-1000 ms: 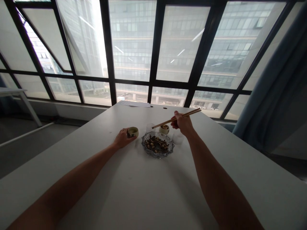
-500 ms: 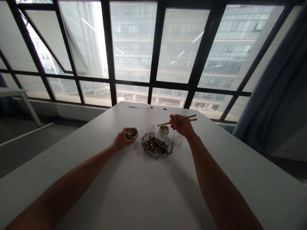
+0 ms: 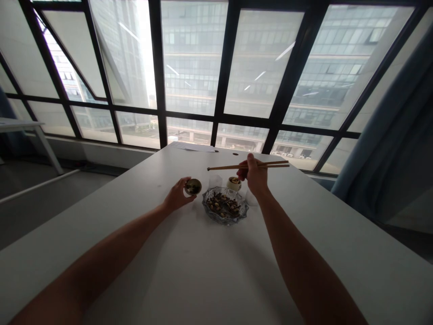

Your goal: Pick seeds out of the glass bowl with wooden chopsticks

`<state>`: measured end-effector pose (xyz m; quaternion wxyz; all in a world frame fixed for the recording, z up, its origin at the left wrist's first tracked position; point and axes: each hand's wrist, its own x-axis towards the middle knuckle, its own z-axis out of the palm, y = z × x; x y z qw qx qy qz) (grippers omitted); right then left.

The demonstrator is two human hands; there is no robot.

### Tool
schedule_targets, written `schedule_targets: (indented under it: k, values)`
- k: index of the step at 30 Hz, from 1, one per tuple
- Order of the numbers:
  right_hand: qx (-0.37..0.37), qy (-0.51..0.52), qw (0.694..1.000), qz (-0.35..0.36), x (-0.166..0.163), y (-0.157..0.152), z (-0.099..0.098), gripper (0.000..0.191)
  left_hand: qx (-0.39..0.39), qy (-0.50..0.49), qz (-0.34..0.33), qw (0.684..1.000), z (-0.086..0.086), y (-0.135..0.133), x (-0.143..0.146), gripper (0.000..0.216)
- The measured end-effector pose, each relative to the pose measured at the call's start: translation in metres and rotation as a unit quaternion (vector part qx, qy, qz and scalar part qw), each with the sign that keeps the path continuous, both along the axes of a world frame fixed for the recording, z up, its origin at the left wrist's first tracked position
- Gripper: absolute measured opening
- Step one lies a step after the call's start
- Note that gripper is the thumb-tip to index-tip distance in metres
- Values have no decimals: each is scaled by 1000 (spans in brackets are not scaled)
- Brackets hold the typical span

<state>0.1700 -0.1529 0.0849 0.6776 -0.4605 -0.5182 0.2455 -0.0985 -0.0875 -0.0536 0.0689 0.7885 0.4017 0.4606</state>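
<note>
My left hand (image 3: 177,197) grips a small dark-lined cup (image 3: 193,186), tilted toward me just above the white table (image 3: 189,271). My right hand (image 3: 254,176) pinches a pair of wooden chopsticks (image 3: 233,167), held level above the table with their tips pointing left. Under the chopsticks sits a small cream cup (image 3: 233,183) with bits of food in it. In front of that cup stands a glass dish (image 3: 225,207) filled with mixed nuts and dark pieces. Nothing shows between the chopstick tips.
Two small clear glasses (image 3: 214,181) stand behind and beside the dish. A sheet of paper (image 3: 194,147) lies at the table's far edge by the window. Another table (image 3: 20,128) is at the left, and a blue curtain (image 3: 399,135) hangs at the right.
The chopsticks have swung from slanting down at the cream cup to level, tips further left. My left hand has lifted and tilted its cup slightly. The view has shifted a little.
</note>
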Motion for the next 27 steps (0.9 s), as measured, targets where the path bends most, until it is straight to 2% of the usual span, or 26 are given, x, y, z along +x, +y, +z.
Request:
schedule_targets:
  k: [7, 12, 15, 18, 27]
  values:
    - [17, -184, 979, 84, -39, -11, -27, 62, 3, 3, -18, 1000, -1, -3, 1, 67]
    - [6, -317, 940, 129, -44, -7, -37, 56, 14, 7, -19, 1000, -2, -3, 1, 66]
    - [-2, -309, 945, 107, -42, -4, -38, 54, 20, 8, -18, 1000, -2, -2, 1, 66]
    - [-9, -299, 947, 116, -40, -4, -36, 52, 28, -1, -14, 999, -2, -3, 2, 66]
    - [48, -363, 919, 144, -39, -16, -24, 54, -10, -37, 6, 999, -2, -1, 1, 65]
